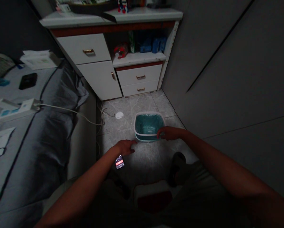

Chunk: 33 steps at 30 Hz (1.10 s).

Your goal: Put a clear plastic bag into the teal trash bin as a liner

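A teal bin [146, 123] with a pale rim stands on the grey tiled floor in front of me; its inside looks shiny. My right hand [169, 133] is at the bin's front right corner, its fingers closed around the rim. Just off the front left corner hovers my left hand [127, 147], fingers apart and pointing at the bin, with nothing seen in it. Below that hand a phone [119, 162] with a lit screen lies on the floor.
A white cabinet [96, 77] with drawers stands ahead. On the left is a bed [54, 126] with a power strip [20, 110], whose cable [68, 109] trails to the floor. A grey panelled wall [227, 79] rises on the right. A white disc [119, 115] lies near the cable.
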Each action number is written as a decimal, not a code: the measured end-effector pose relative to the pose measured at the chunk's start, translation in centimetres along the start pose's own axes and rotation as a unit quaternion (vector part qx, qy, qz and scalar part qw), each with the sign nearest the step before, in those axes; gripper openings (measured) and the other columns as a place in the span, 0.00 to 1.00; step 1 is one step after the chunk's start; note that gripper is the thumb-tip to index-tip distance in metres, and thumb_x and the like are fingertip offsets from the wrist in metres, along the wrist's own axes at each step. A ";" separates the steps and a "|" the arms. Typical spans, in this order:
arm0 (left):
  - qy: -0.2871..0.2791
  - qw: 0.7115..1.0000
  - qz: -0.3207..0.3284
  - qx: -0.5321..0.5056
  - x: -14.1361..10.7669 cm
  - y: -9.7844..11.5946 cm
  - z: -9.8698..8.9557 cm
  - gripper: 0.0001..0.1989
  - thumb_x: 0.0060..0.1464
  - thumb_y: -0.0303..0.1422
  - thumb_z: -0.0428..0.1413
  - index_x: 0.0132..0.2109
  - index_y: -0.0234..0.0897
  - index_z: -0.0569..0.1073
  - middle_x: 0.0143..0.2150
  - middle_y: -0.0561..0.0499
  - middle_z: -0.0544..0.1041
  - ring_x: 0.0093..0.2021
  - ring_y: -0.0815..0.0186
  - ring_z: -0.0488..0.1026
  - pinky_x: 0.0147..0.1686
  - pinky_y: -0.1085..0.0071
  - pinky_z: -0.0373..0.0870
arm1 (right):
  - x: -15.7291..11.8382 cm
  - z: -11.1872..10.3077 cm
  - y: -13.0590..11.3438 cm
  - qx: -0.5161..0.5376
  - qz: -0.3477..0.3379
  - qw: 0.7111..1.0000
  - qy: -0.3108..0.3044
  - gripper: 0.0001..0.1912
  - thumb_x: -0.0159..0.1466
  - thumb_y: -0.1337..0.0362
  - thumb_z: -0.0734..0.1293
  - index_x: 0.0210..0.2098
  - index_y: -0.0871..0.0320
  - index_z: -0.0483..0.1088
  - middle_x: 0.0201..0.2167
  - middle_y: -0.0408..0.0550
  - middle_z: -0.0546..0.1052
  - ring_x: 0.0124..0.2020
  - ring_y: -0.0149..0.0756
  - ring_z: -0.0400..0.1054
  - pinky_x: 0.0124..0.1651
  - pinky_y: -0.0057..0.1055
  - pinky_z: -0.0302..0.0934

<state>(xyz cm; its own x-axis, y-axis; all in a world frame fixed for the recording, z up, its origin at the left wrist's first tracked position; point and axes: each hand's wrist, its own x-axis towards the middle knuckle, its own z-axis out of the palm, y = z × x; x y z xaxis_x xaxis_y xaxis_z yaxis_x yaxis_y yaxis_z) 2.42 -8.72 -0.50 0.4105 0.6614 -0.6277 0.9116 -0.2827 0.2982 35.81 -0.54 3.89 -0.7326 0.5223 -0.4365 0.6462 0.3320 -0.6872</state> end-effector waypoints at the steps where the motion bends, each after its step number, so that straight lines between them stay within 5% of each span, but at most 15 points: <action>1: 0.008 1.000 0.002 -0.003 0.0 0.0 0.0 0.35 0.62 0.42 0.58 0.75 0.46 0.66 0.51 0.45 0.85 0.55 0.51 0.81 0.53 0.63 0.73 | -0.2 -1.1 -0.4 0.027 0.011 1.000 0.005 0.15 0.65 0.71 0.66 0.46 0.58 0.83 0.42 0.48 0.83 0.31 0.31 0.75 0.37 0.25 0.68; 7: 0.022 1.000 -0.002 -0.020 0.1 -0.2 0.0 0.42 0.63 0.41 0.57 0.80 0.47 0.53 0.62 0.41 0.81 0.62 0.48 0.78 0.57 0.60 0.72 | -0.2 -8.5 -2.6 0.082 0.047 0.992 0.089 0.13 0.67 0.62 0.67 0.44 0.59 0.82 0.26 0.43 0.77 0.21 0.27 0.68 0.25 0.22 0.61; 12: 0.003 1.000 -0.020 -0.019 0.8 -0.7 0.3 0.43 0.63 0.40 0.58 0.80 0.50 0.52 0.70 0.39 0.74 0.68 0.44 0.73 0.61 0.54 0.71 | 2.7 -14.0 -3.4 0.072 0.066 0.972 0.214 0.11 0.68 0.67 0.67 0.47 0.60 0.81 0.32 0.47 0.80 0.22 0.27 0.69 0.27 0.23 0.64; 16: 0.005 1.000 -0.022 -0.017 1.1 -0.8 0.2 0.41 0.64 0.41 0.57 0.80 0.51 0.54 0.70 0.40 0.75 0.68 0.44 0.73 0.61 0.53 0.72 | 6.1 -16.7 -1.8 0.070 0.069 0.944 0.316 0.20 0.66 0.72 0.67 0.56 0.59 0.77 0.44 0.53 0.82 0.28 0.31 0.74 0.33 0.29 0.71; 19: 0.000 1.000 -0.025 -0.017 1.1 -0.9 0.2 0.41 0.64 0.41 0.57 0.80 0.52 0.54 0.69 0.41 0.75 0.67 0.44 0.74 0.61 0.53 0.72 | 8.0 -17.2 0.1 -0.006 0.033 0.921 0.389 0.28 0.61 0.75 0.68 0.60 0.59 0.75 0.54 0.55 0.80 0.45 0.39 0.78 0.53 0.41 0.74; 22: 0.000 0.999 -0.029 -0.031 1.1 -1.1 0.3 0.41 0.64 0.42 0.57 0.80 0.54 0.53 0.69 0.42 0.75 0.67 0.45 0.74 0.60 0.54 0.72 | 8.8 -16.8 1.7 -0.089 0.002 0.900 0.428 0.33 0.57 0.75 0.68 0.63 0.60 0.74 0.61 0.59 0.76 0.65 0.47 0.68 0.72 0.49 0.59; 27: 0.008 0.999 -0.011 -0.045 1.2 -1.3 0.4 0.40 0.63 0.41 0.57 0.79 0.51 0.55 0.68 0.43 0.77 0.66 0.46 0.75 0.60 0.56 0.72 | 8.6 -15.8 2.6 -0.124 -0.005 0.893 0.433 0.37 0.58 0.72 0.68 0.67 0.60 0.70 0.64 0.60 0.71 0.68 0.48 0.64 0.75 0.47 0.55; 33: 0.091 0.993 -0.012 -0.078 2.1 -2.2 -0.2 0.31 0.64 0.39 0.54 0.73 0.49 0.69 0.52 0.46 0.85 0.55 0.52 0.81 0.53 0.63 0.73 | 8.1 -15.5 2.4 -0.131 -0.017 0.888 0.441 0.34 0.59 0.71 0.67 0.65 0.58 0.73 0.64 0.58 0.71 0.68 0.46 0.64 0.75 0.46 0.54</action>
<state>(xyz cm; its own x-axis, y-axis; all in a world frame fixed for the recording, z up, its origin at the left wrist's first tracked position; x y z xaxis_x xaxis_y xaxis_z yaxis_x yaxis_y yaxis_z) 1.26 -6.50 -2.33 0.3659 0.7855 -0.4991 0.9007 -0.1638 0.4024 34.67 16.63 7.70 -0.3746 0.8824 0.2849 0.7391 0.4696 -0.4829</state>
